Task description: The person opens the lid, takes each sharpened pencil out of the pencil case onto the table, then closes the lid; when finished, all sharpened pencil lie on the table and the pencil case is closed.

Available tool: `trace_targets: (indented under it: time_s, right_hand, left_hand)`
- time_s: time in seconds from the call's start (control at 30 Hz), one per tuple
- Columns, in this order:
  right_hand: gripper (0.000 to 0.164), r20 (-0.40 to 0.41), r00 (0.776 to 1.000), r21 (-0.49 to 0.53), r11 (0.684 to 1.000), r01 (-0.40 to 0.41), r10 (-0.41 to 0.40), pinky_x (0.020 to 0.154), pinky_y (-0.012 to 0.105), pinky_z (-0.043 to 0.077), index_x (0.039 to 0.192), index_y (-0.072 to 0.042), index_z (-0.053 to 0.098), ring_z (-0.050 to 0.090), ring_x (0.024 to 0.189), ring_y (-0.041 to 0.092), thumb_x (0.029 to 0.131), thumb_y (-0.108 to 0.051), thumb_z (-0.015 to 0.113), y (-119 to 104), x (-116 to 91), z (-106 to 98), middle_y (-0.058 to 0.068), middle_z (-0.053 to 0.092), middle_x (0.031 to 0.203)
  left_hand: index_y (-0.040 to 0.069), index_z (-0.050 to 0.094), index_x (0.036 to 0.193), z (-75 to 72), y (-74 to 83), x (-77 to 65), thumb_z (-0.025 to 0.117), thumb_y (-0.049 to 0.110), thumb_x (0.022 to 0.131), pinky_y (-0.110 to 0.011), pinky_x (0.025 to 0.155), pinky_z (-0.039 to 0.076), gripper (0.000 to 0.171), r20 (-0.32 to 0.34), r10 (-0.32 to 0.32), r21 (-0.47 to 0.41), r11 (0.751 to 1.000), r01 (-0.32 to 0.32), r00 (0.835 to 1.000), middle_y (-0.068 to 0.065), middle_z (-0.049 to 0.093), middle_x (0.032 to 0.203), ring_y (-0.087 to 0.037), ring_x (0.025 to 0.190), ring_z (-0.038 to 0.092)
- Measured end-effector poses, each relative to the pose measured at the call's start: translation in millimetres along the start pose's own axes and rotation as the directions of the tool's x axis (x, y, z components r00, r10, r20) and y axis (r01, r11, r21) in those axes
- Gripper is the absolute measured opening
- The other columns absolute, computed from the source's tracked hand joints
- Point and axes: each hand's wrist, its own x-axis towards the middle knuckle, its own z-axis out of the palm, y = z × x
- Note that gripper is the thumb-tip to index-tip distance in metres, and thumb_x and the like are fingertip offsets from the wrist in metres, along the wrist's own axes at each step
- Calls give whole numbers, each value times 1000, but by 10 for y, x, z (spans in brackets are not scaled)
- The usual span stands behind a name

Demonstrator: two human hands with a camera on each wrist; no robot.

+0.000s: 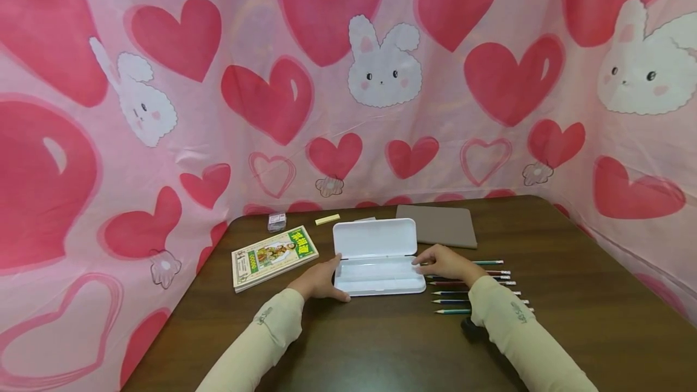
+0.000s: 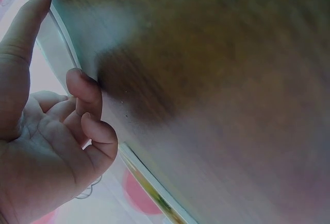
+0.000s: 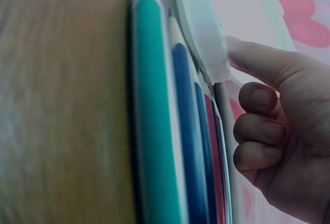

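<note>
An open white pencil case [image 1: 379,276] lies on the table with its lid [image 1: 374,238] raised at the back. My left hand [image 1: 320,280] grips the case's left end, thumb at the front corner and fingers toward the back. In the left wrist view, the thumb [image 2: 23,33] touches the case's edge. My right hand [image 1: 448,264] holds the right end near the hinge; in the right wrist view one digit [image 3: 258,56] lies against the case while the other fingers curl. Several pencils [image 1: 454,302] lie in a row beside the case, tips toward it, partly under the right forearm.
A book [image 1: 274,257] with an illustrated cover lies left of the case. Behind are a small clear-and-white box [image 1: 276,222], a yellow strip [image 1: 327,219] and a grey-brown notebook [image 1: 443,225]. A dark object [image 1: 472,329] sits by the right sleeve. Patterned cloth hangs around the table.
</note>
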Motion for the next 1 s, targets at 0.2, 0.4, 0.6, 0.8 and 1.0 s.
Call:
trace_targets:
  time_s: [0.2, 0.4, 0.6, 0.8, 1.0]
  right_hand:
    - [19, 23, 1000, -32, 999, -11, 12, 69, 24, 49, 96, -6, 73, 56, 75, 7, 86, -20, 66, -30, 32, 34, 5, 71, 92]
    - [15, 55, 998, -20, 999, -25, 26, 62, 20, 45, 87, -8, 75, 49, 65, 5, 85, -20, 66, -57, 49, 45, -1, 70, 81]
    - [15, 84, 995, -19, 999, -50, 51, 56, 20, 40, 80, -7, 72, 46, 61, 5, 84, -21, 68, -88, 95, 51, -6, 61, 69]
    - [23, 120, 990, -49, 996, -68, 74, 48, 18, 31, 68, -4, 67, 38, 52, 2, 82, -22, 70, -100, 182, 41, -12, 47, 56]
    - [27, 150, 982, -69, 992, -104, 113, 48, 20, 30, 64, -6, 63, 38, 52, 5, 80, -25, 71, -99, 233, 15, -11, 45, 55]
  left_hand:
    - [7, 21, 147, 0, 5, -5, 77, 49, 68, -46, 110, 29, 106, 3, -1, -4, 1000, 1, 1000, -11, 32, 149, -27, 135, 34]
    - [7, 21, 147, -9, 11, -15, 77, 49, 68, -45, 110, 29, 106, -1, 1, 4, 1000, -1, 1000, -12, 32, 149, -27, 135, 35]
    - [6, 21, 147, -14, 28, -22, 77, 48, 69, -45, 110, 29, 105, -1, -1, 2, 1000, 1, 1000, -12, 32, 149, -27, 135, 35]
    - [5, 22, 147, -18, 58, -38, 78, 46, 69, -45, 110, 29, 105, 0, 3, -7, 1000, -3, 1000, -13, 32, 149, -28, 135, 35]
    - [6, 22, 147, -23, 65, -37, 78, 45, 69, -46, 110, 28, 104, 1, -10, -9, 1000, 10, 1000, -12, 32, 149, -28, 135, 35]
